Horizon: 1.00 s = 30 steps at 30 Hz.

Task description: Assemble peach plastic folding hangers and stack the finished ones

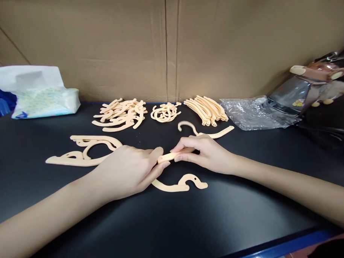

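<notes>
My left hand and my right hand meet at the middle of the black table, both pinched on a short pale wooden piece. Just below the hands lies a curved wooden part with a small hole at its end. A hook-shaped wooden hanger part lies behind my right hand. To the left rests a partly assembled wooden hanger piece, its right end hidden under my left hand.
Three piles of wooden parts sit at the back: flat curved ones, hooks, long bars. A tissue pack stands back left, a crumpled plastic bag and a toy back right. Cardboard walls the rear.
</notes>
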Each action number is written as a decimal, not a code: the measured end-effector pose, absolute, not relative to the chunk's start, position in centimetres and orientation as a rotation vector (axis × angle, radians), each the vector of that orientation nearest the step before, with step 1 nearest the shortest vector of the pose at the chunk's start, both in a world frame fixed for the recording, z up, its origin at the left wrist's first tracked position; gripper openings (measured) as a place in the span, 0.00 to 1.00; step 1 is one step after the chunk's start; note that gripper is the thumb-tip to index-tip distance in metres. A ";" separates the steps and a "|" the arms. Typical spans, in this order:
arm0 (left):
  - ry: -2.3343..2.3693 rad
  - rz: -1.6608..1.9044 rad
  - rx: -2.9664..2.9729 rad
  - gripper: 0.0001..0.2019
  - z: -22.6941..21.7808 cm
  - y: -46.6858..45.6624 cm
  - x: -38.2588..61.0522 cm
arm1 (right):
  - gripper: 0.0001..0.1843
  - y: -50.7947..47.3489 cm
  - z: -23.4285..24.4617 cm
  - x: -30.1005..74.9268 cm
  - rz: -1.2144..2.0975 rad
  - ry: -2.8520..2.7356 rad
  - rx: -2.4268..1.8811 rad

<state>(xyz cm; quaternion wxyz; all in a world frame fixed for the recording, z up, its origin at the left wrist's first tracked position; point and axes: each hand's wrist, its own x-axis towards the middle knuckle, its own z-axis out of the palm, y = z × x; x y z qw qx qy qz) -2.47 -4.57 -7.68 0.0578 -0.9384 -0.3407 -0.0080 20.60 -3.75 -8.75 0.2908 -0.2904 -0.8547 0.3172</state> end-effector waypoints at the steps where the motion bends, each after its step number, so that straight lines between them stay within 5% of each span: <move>1: -1.011 -0.027 -2.828 0.15 -7.7 -4.6 -2.5 | 0.03 -3.7 -8.8 20.6 0.837 -2.295 -0.778; 12: -0.936 -0.386 -2.878 0.09 -6.0 -4.1 -3.7 | 0.05 -4.0 -8.8 20.6 0.842 -2.212 -0.929; 22: -0.787 -0.427 -2.883 0.09 -5.1 -3.0 -4.8 | 0.07 -3.2 -8.6 21.9 0.166 -2.494 -0.844; 30: -1.122 -0.801 -3.179 0.12 -5.7 -3.3 -4.1 | 0.08 -3.1 -8.7 21.8 0.374 -2.396 -0.953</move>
